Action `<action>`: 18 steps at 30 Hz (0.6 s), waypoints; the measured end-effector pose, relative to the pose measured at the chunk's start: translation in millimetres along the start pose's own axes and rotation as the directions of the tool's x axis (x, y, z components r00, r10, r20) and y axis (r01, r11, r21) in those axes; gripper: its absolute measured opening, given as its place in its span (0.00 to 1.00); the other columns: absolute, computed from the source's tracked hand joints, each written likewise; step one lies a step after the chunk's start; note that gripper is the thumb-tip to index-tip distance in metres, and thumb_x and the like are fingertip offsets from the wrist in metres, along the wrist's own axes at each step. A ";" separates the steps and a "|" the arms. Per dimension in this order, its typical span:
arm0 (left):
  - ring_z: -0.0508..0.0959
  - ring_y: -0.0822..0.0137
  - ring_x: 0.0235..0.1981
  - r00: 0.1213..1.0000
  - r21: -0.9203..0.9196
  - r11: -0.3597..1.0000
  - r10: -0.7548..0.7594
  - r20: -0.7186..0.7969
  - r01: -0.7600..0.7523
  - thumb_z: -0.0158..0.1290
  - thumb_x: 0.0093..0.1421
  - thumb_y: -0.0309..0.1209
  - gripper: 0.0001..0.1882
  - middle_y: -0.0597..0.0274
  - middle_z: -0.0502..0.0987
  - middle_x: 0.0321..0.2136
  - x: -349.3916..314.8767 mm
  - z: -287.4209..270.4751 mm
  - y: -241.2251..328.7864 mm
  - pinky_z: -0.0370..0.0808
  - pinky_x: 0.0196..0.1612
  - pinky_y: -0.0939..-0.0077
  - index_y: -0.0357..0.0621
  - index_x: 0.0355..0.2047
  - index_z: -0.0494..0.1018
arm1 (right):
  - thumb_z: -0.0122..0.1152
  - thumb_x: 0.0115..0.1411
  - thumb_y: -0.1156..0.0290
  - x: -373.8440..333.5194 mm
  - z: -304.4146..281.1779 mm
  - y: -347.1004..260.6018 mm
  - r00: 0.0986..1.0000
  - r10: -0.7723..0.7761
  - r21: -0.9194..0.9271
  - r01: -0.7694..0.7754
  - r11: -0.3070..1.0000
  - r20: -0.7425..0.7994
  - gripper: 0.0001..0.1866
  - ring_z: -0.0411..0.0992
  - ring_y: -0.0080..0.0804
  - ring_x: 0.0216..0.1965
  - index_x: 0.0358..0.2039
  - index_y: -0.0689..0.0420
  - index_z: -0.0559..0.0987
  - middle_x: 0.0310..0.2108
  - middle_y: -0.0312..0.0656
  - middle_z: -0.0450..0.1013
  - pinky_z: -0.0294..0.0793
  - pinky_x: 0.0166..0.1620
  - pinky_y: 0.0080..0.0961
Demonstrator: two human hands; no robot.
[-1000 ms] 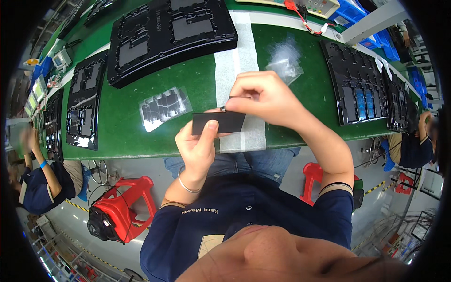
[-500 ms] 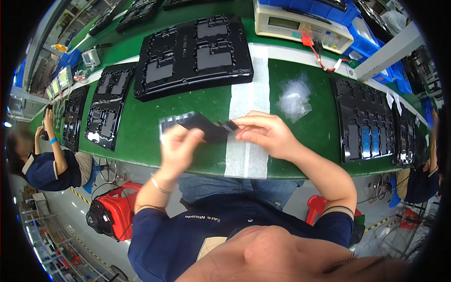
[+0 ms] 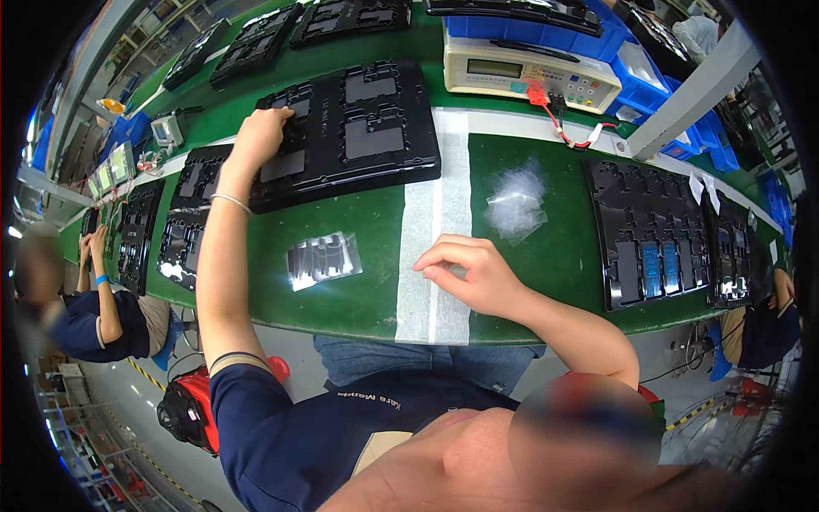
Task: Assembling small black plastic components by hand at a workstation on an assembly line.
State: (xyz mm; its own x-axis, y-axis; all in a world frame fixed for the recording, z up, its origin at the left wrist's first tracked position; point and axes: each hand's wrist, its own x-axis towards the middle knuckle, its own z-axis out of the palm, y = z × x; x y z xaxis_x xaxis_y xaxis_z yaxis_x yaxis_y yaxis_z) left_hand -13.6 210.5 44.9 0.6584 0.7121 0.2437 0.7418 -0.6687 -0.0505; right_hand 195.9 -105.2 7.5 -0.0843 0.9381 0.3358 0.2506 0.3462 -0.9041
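Note:
My left hand (image 3: 263, 135) reaches over the large black molded tray (image 3: 320, 128), its fingertips bent down at a pocket in the tray's far left part. The fingers are closed, and whatever they grip is hidden beneath them. Grey flat pieces (image 3: 373, 138) lie in other pockets. My right hand (image 3: 473, 271) hovers above the white strip (image 3: 435, 222) on the green table, thumb and forefinger brought together in a loop with nothing visible between them. Left of it lies a small stack of clear sheets with dark strips (image 3: 324, 260). A heap of crumpled clear film (image 3: 517, 203) sits beyond my right hand.
More black trays stand at the left (image 3: 183, 230), the right (image 3: 648, 235) and the back (image 3: 350, 21). A beige meter (image 3: 529, 77) with red and black leads is at the back, near blue bins (image 3: 640, 81) and a grey post (image 3: 695, 94). Another person (image 3: 102, 307) works at the left.
The dark flat piece held between both hands is no longer visible. My left hand has gone away from me to the tray, uncovering the clear sheets. My right hand stays near the white strip.

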 end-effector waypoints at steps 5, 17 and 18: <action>0.77 0.65 0.34 1.000 -0.659 0.752 -0.021 0.014 0.025 0.48 0.59 0.37 0.18 0.58 0.77 0.33 47.9 -31.4 43.0 0.73 0.39 0.75 0.37 0.45 0.70 | 0.55 0.53 0.76 4.7 5.6 3.7 0.998 -0.025 -0.056 0.028 0.998 0.049 0.04 0.69 0.27 0.22 0.29 0.60 0.77 0.24 0.39 0.71 0.69 0.26 0.21; 0.69 0.80 0.25 0.969 -0.934 0.278 -0.164 0.183 0.223 0.54 0.52 0.46 0.17 0.76 0.70 0.22 166.4 -54.2 159.9 0.65 0.27 0.84 0.49 0.35 0.72 | 0.54 0.53 0.74 -0.1 -2.3 10.9 0.997 0.009 -0.140 0.002 0.990 0.074 0.05 0.71 0.29 0.25 0.29 0.59 0.77 0.27 0.39 0.72 0.71 0.29 0.23; 0.68 0.80 0.22 0.971 -0.904 0.368 -0.177 0.163 0.219 0.54 0.52 0.45 0.15 0.76 0.69 0.20 171.9 -55.4 154.6 0.64 0.26 0.84 0.49 0.32 0.73 | 0.54 0.54 0.74 -0.4 -0.8 10.7 0.994 0.020 -0.156 -0.003 0.988 0.111 0.05 0.73 0.29 0.27 0.31 0.59 0.77 0.28 0.39 0.72 0.72 0.30 0.22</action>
State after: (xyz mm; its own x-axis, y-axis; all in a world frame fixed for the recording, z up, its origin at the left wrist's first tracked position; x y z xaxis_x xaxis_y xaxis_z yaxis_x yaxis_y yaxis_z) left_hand 207.3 217.7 132.6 0.5282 0.8446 0.0881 0.3019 -0.2837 0.9101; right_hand 199.4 -102.0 -2.1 -0.1855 0.9400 0.2863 0.3979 0.3382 -0.8528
